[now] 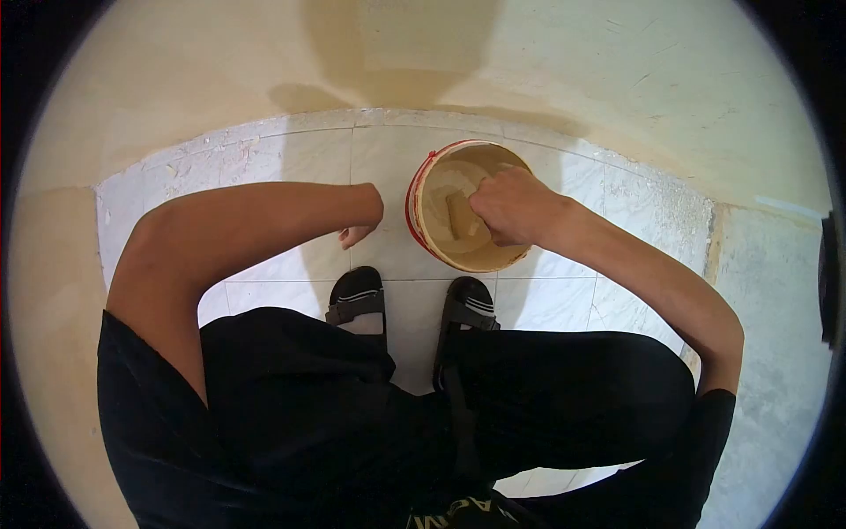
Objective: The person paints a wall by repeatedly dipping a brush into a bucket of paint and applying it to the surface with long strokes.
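A cream-coloured bucket [421, 234] with a red rim stands on the floor in front of my feet, with beige paint inside. My right hand [513, 204] reaches over its right side, closed in a fist. Beside the fist, inside the bucket, lies a beige cylinder that looks like a paint roller [459, 217]; its handle is hidden by the hand. To the left of the bucket hangs my left hand [354, 235], bent down at the wrist and apart from the bucket. Its few visible fingers are loosely extended, with nothing seen in them.
White tiled floor [317, 154] lies below, with paint flecks along the wall. A cream wall [220, 79] curves close ahead, turning pale green at the right. My sandalled feet [359, 295] are just behind the bucket. A dark object [828, 282] shows at the right edge.
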`<control>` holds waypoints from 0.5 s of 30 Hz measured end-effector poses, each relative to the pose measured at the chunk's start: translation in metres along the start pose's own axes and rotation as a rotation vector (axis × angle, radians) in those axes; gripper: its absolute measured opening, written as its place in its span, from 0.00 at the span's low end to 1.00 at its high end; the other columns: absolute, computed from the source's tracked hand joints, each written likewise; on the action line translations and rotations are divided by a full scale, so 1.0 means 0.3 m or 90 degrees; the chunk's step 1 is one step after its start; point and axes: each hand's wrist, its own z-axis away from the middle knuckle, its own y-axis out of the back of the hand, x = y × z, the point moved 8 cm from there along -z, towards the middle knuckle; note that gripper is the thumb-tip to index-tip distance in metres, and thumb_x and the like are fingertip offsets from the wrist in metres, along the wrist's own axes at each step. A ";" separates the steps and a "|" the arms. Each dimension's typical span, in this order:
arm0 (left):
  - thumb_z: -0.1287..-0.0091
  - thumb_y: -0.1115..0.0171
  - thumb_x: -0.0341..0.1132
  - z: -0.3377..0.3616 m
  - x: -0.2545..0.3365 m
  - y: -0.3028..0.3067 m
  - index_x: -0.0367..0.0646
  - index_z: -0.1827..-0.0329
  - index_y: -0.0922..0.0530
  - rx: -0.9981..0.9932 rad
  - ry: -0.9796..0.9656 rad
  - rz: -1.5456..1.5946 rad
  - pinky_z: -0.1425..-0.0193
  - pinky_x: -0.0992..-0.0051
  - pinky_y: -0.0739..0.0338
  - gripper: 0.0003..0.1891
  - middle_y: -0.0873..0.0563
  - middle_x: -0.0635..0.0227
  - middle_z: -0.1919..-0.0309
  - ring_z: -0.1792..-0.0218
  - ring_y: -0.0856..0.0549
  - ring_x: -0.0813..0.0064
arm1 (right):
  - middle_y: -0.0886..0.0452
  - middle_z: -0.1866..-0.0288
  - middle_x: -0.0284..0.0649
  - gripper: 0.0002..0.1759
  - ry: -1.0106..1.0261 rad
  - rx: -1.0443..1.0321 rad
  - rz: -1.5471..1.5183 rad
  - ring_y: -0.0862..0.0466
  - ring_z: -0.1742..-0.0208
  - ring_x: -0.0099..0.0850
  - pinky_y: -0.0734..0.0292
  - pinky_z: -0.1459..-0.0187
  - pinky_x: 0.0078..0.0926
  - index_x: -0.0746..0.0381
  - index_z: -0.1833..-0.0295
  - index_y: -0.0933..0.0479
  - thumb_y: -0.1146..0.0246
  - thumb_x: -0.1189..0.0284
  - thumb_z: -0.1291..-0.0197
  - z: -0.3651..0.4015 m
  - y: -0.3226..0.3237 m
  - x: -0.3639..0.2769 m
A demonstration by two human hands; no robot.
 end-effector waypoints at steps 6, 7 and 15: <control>0.49 0.27 0.50 0.015 0.009 -0.025 0.51 0.50 0.18 -0.001 0.018 -0.052 0.48 0.69 0.24 0.24 0.17 0.70 0.49 0.52 0.18 0.71 | 0.19 0.75 0.50 0.04 -0.031 -0.022 -0.016 0.17 0.68 0.45 0.22 0.65 0.38 0.66 0.77 0.20 0.37 0.76 0.62 -0.011 -0.007 0.002; 0.49 0.27 0.50 0.015 0.010 -0.031 0.51 0.50 0.18 -0.001 0.021 -0.057 0.48 0.69 0.24 0.25 0.17 0.70 0.49 0.51 0.18 0.71 | 0.19 0.75 0.50 0.04 -0.031 -0.024 -0.014 0.17 0.68 0.45 0.22 0.65 0.38 0.66 0.77 0.20 0.37 0.76 0.62 -0.009 -0.007 0.003; 0.49 0.28 0.52 -0.011 0.006 -0.017 0.54 0.47 0.19 0.011 0.031 -0.073 0.45 0.67 0.25 0.26 0.18 0.72 0.45 0.48 0.19 0.69 | 0.18 0.69 0.49 0.14 -0.102 0.049 -0.118 0.18 0.69 0.43 0.22 0.66 0.36 0.65 0.53 0.21 0.40 0.76 0.46 0.210 0.117 0.100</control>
